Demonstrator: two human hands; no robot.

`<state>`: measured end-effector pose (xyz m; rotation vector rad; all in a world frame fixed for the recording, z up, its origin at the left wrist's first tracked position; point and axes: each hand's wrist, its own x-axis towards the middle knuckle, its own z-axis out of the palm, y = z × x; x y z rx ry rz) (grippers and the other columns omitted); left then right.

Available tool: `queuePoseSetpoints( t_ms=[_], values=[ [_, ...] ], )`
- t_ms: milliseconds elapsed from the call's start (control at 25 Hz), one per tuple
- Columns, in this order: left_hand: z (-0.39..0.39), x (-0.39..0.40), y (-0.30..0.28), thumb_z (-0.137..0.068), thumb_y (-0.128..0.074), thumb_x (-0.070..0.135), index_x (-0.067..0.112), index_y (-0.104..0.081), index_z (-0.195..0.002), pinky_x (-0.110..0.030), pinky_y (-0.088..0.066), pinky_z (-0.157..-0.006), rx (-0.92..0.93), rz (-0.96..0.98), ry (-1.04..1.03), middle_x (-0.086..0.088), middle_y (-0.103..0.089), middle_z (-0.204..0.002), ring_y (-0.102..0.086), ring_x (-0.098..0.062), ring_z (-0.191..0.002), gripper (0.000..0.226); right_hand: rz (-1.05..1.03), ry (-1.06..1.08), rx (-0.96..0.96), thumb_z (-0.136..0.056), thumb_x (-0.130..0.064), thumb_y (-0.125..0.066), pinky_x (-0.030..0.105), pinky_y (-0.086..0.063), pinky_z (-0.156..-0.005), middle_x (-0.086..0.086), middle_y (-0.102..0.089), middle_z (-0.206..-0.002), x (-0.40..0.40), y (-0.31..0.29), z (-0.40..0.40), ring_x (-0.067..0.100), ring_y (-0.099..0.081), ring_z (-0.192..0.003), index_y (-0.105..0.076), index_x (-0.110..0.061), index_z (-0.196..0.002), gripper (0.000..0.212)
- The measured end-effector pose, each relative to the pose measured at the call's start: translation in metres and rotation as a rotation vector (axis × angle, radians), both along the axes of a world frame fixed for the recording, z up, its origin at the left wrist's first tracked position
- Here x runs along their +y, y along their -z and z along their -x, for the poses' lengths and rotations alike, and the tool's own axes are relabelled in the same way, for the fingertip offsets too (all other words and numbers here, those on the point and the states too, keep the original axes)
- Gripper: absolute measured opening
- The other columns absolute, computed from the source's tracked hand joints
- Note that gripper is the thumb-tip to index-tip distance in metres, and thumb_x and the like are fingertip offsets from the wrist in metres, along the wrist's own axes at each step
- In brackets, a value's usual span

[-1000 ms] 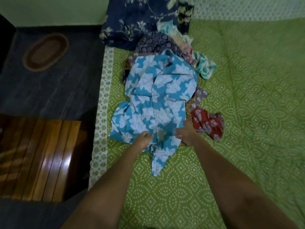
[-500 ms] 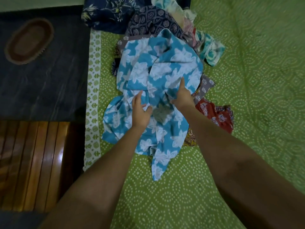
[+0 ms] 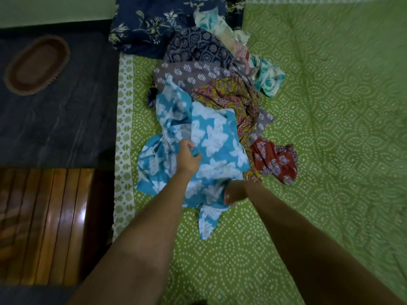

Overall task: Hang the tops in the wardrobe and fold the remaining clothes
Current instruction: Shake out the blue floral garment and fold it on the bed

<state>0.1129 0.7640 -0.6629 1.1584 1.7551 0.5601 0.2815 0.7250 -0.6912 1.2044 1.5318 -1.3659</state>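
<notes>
A blue top with white flowers [image 3: 218, 148] lies bunched at the near side of a clothes pile on the green bedspread [image 3: 330, 150]. My left hand [image 3: 187, 158] grips its cloth near the middle. My right hand [image 3: 234, 193] grips its lower hem. Behind it lie a yellow and maroon printed garment [image 3: 229, 95], a grey one with white motifs [image 3: 193, 73], a dark navy patterned one [image 3: 198, 48] and a pale turquoise piece [image 3: 267, 78]. A red flowered garment [image 3: 273, 161] sits to the right.
A navy floral pillow [image 3: 154, 25] lies at the head of the bed. Left of the bed are a dark floor with an oval brown mat [image 3: 37, 64] and a glossy wooden surface [image 3: 41, 225]. The bedspread stretches bare to the right.
Both hands pulled the blue top toward me and bunched it, uncovering the yellow-maroon and grey garments. My right hand moved from the top's middle down to its hem.
</notes>
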Motion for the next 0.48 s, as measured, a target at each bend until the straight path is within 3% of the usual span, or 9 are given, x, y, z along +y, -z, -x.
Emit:
queuePoseSetpoints(
  t_ms=[80,160,200,240,280,360,480],
  values=[
    [0.017,-0.027,-0.009,-0.082,-0.071,0.007,0.011,-0.039,-0.105,-0.022,-0.043,-0.071,0.009,0.221,-0.014,-0.006,-0.051,-0.101,-0.056,-0.025,-0.098,0.040,-0.112,0.114,-0.099,-0.093,-0.025,-0.057,0.032,-0.050,-0.086,0.011,-0.068,-0.108,0.005,-0.007,-0.012,0.024,-0.066,-0.094,-0.064,-0.005,-0.117,0.032],
    [0.035,-0.048,-0.019,-0.085,-0.069,0.006,0.005,-0.048,-0.103,-0.014,-0.050,-0.065,0.057,0.604,0.226,-0.007,-0.060,-0.091,-0.062,-0.020,-0.095,0.028,-0.346,0.165,-0.189,-0.093,-0.026,-0.054,0.036,-0.049,-0.089,0.013,-0.065,-0.115,0.016,-0.019,-0.020,0.030,-0.062,-0.106,-0.062,-0.003,-0.118,0.035],
    [0.043,-0.059,-0.023,-0.087,-0.066,0.005,0.002,-0.052,-0.108,-0.016,-0.052,-0.071,0.114,0.834,0.411,-0.010,-0.063,-0.098,-0.062,-0.022,-0.103,0.025,-0.431,0.223,-0.205,-0.094,-0.024,-0.052,0.039,-0.046,-0.093,0.017,-0.059,-0.124,0.020,-0.025,-0.020,0.033,-0.057,-0.114,-0.057,-0.002,-0.124,0.038],
    [0.052,-0.067,-0.021,-0.089,-0.064,0.007,-0.001,-0.054,-0.118,-0.021,-0.052,-0.085,0.132,1.001,0.527,-0.012,-0.062,-0.116,-0.059,-0.025,-0.114,0.032,-0.477,0.310,-0.205,-0.096,-0.024,-0.049,0.042,-0.043,-0.098,0.021,-0.049,-0.136,0.025,-0.031,-0.017,0.036,-0.049,-0.123,-0.046,0.001,-0.134,0.045],
    [0.057,-0.071,-0.020,-0.090,-0.065,0.011,-0.001,-0.053,-0.125,-0.027,-0.049,-0.094,0.131,1.053,0.511,-0.012,-0.057,-0.129,-0.055,-0.027,-0.120,0.039,-0.518,0.404,-0.182,-0.098,-0.027,-0.048,0.045,-0.039,-0.104,0.023,-0.034,-0.146,0.031,-0.035,-0.012,0.039,-0.039,-0.132,-0.031,0.001,-0.144,0.056],
    [0.063,-0.064,-0.016,-0.088,-0.067,0.019,0.006,-0.054,-0.123,-0.033,-0.046,-0.090,0.006,0.949,0.199,-0.010,-0.055,-0.126,-0.054,-0.026,-0.114,0.040,-0.590,0.558,-0.070,-0.095,-0.029,-0.054,0.051,-0.027,-0.112,0.020,-0.012,-0.155,0.039,-0.037,0.000,0.042,-0.020,-0.140,-0.013,-0.011,-0.150,0.071],
    [0.062,-0.059,-0.008,-0.088,-0.062,0.019,0.014,-0.059,-0.108,-0.031,-0.044,-0.071,-0.436,0.757,-0.340,-0.005,-0.055,-0.109,-0.055,-0.021,-0.088,0.021,-0.614,0.437,0.122,-0.085,-0.012,-0.061,0.045,-0.019,-0.114,0.010,-0.020,-0.153,0.038,-0.029,0.022,0.036,-0.020,-0.141,-0.025,-0.023,-0.148,0.073]
  ],
)
